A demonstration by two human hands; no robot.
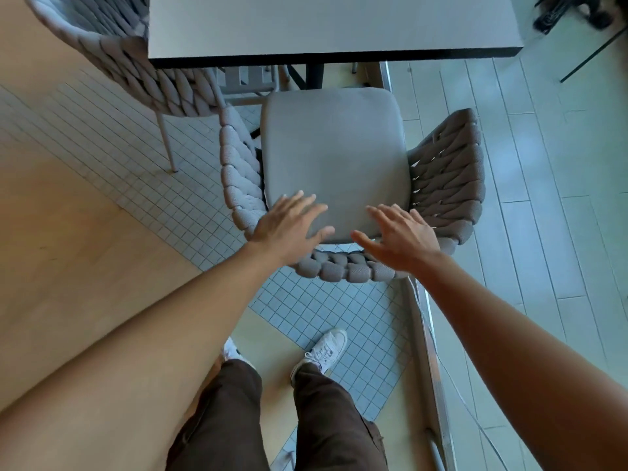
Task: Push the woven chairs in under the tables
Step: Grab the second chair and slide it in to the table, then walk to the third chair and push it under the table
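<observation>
Grey rope weave wraps the back of the woven chair [343, 268] right in front of us. Its seat cushion [334, 158] sits out in the open, with only its front edge near the dark edge of the table [333, 25]. A second chair [112, 52] stands close on the left. Our left hand [289, 226] and right hand [402, 237] hover above the back rim, fingers spread wide, holding nothing. We cannot tell if they touch the chair.

head view | looks steeply down | close, over chair [334, 158] | edges seemingly wide-angle-warped
</observation>
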